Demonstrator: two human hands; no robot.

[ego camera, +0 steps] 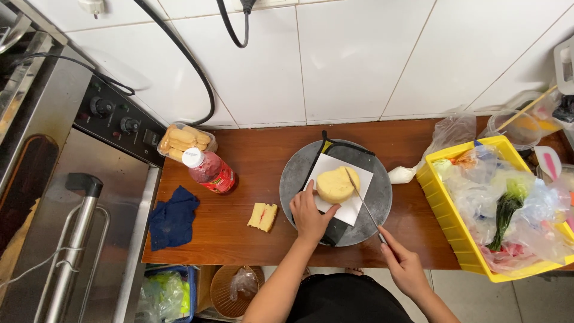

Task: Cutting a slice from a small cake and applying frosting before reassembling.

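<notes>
Resting on white paper atop the round grey turntable, the yellow sponge cake lay touching the left hand, its fingers spread against the cake's near side. The right hand, farther off, gripped a long knife angled across the cake.

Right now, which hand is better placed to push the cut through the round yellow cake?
Right. The right hand already grips the knife, whose blade lies across the cake. The left hand rests at the cake's near edge, better suited to steadying it on the white paper.
</notes>
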